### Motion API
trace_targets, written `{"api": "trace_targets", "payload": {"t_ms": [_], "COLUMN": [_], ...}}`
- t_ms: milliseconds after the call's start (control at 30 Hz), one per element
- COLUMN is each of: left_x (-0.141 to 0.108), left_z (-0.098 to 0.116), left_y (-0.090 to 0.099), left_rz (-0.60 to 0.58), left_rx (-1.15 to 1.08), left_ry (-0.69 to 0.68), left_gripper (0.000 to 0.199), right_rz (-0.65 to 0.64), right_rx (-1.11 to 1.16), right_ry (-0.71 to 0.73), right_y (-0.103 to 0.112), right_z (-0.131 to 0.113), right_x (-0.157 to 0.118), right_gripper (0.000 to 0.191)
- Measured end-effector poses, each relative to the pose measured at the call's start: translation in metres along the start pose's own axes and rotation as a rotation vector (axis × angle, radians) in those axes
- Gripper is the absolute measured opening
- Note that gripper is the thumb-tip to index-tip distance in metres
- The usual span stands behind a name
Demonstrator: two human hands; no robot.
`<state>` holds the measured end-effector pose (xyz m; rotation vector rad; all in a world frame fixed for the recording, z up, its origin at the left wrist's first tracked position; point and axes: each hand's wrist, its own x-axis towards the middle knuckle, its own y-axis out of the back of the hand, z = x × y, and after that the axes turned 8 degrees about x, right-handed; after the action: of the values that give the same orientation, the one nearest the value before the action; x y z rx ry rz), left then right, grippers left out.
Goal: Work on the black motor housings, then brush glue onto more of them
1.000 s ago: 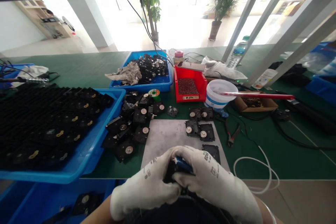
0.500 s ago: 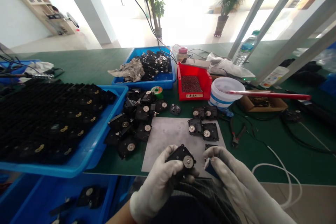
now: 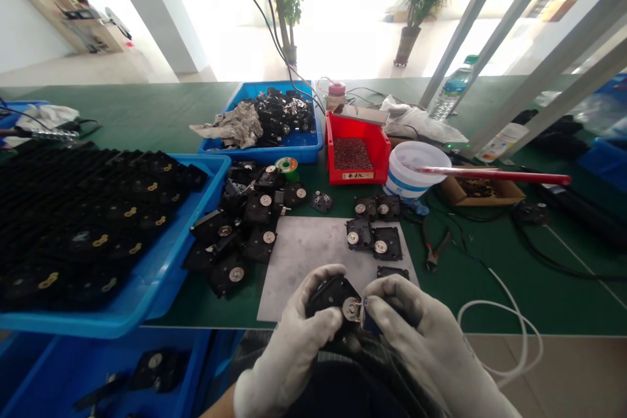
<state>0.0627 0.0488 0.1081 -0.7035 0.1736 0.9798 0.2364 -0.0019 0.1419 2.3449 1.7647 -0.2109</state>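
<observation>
Gloved in white, my left hand [image 3: 301, 333] grips a black plastic housing [image 3: 327, 297] with a round silver disc [image 3: 351, 309] on its face. My right hand [image 3: 416, 323], also gloved, has thumb and fingers pinched together at the disc's right edge. A small, thin, pale piece shows at those fingertips, and something dark blue lies under them; the fingers hide what it is. Beyond the hands, a white sheet [image 3: 301, 251] lies on the green bench. Several similar black housings [image 3: 386, 243] sit on its right part, one partly behind my right hand.
More housings [image 3: 230, 274] are heaped left of the sheet, beside a large blue tray [image 3: 169, 294] full of black parts. Behind stand a red bin [image 3: 360, 176] of small pieces and a white tub [image 3: 411, 186]. Pliers [image 3: 432, 251] and a white tube [image 3: 524, 320] lie right.
My right hand has moved left, bringing its fingertips to the silver disc. The housing stays in my left hand, slightly turned. The whole view has shifted a little.
</observation>
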Motion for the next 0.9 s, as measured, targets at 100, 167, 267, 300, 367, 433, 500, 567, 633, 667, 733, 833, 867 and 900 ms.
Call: {"api": "trace_targets", "payload": {"t_ms": [100,167,267,300,367,433,500,567,633,667,733,833,867,900], "left_x": [0.0,0.0,0.001,0.001,0.002,0.002,0.003,0.004,0.005,0.006,0.005,0.001,0.0,-0.001], "left_z": [0.002,0.002,0.002,0.002,0.001,0.001,-0.001,-0.002,-0.003,-0.003,-0.001,0.004,0.006,0.007], "left_y": [-0.001,-0.002,-0.003,-0.003,-0.003,-0.002,-0.001,0.0,0.002,0.002,0.001,-0.002,-0.003,-0.004], "left_rz": [0.027,0.052,0.068,0.074,0.085,0.092,0.088,0.089,0.097,0.105,0.12,0.136,0.138,0.137], "left_rx": [0.034,0.061,0.095,0.107,0.132,0.149,0.169,0.196,0.229,0.243,0.27,0.282,0.275,0.262], "left_ry": [0.009,0.014,0.0,-0.007,-0.023,-0.036,-0.051,-0.073,-0.087,-0.087,-0.076,-0.068,-0.069,-0.067], "left_gripper": [0.072,0.074,0.075,0.074,0.07,0.066,0.063,0.061,0.059,0.057,0.054,0.051,0.05,0.05], "right_rz": [0.006,0.002,-0.041,-0.061,-0.093,-0.102,-0.111,-0.116,-0.11,-0.106,-0.111,-0.121,-0.122,-0.128], "right_rx": [-0.002,0.001,-0.01,-0.017,-0.028,-0.027,-0.022,-0.025,-0.034,-0.039,-0.053,-0.077,-0.076,-0.073], "right_ry": [0.001,-0.006,-0.016,-0.015,-0.016,-0.01,0.001,0.009,0.014,0.022,0.04,0.046,0.046,0.048], "right_y": [-0.001,-0.001,0.001,0.003,0.006,0.007,0.008,0.008,0.007,0.007,0.008,0.009,0.009,0.009], "right_z": [-0.002,-0.001,0.005,0.007,0.013,0.016,0.017,0.016,0.014,0.014,0.015,0.018,0.019,0.02], "right_x": [-0.001,0.0,0.003,0.004,0.006,0.007,0.008,0.008,0.007,0.007,0.007,0.007,0.007,0.007], "right_gripper": [0.021,0.021,0.022,0.022,0.022,0.022,0.021,0.02,0.019,0.02,0.02,0.019,0.019,0.019]}}
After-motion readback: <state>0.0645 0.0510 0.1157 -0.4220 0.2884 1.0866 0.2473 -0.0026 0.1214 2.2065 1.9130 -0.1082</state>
